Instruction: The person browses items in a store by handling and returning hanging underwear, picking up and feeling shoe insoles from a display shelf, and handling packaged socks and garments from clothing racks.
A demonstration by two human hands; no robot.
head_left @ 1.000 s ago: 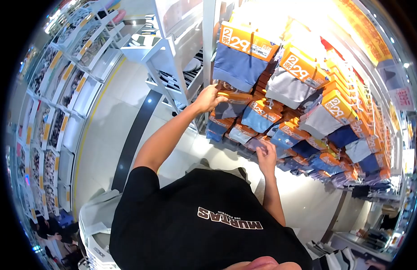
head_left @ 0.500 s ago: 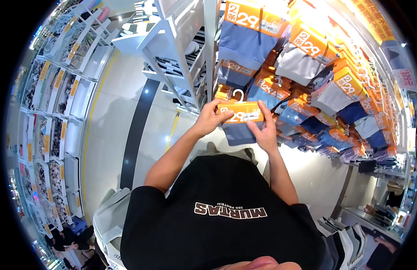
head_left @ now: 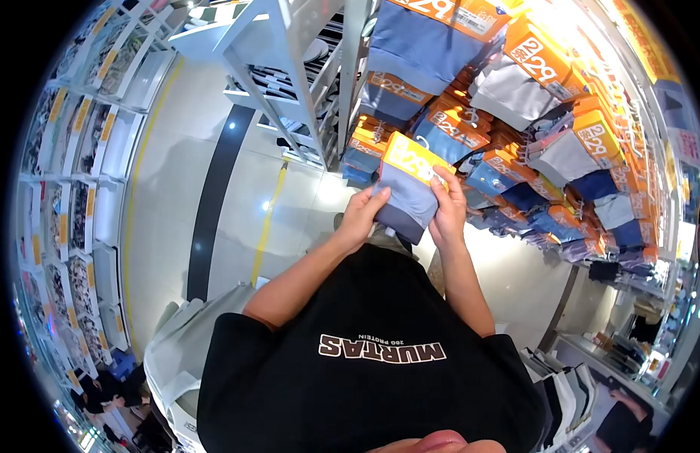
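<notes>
Both hands hold a pack of underwear (head_left: 404, 198), blue-grey cloth with a darker lower band, folded under an orange header card (head_left: 407, 155) printed with a large 29. My left hand (head_left: 363, 215) pinches the left edge of the cloth, thumb on the front. My right hand (head_left: 448, 208) grips the right side, thumb on the cloth and fingers up by the card's right end. The pack is tilted, its right end lower. A white hanger hook shows just behind the card's top.
Ahead and to the right hang several rows of similar orange-carded packs (head_left: 542, 64). A white shelf frame (head_left: 305, 83) stands ahead to the left. Stocked shelves (head_left: 78, 189) line the far left, across the floor aisle (head_left: 169, 151). Grey and white garments (head_left: 573, 400) hang at lower right.
The pack has turned from level to tilted, showing more of its cloth. My left hand has shifted from the card to the cloth's left edge. The whole view has shifted slightly.
</notes>
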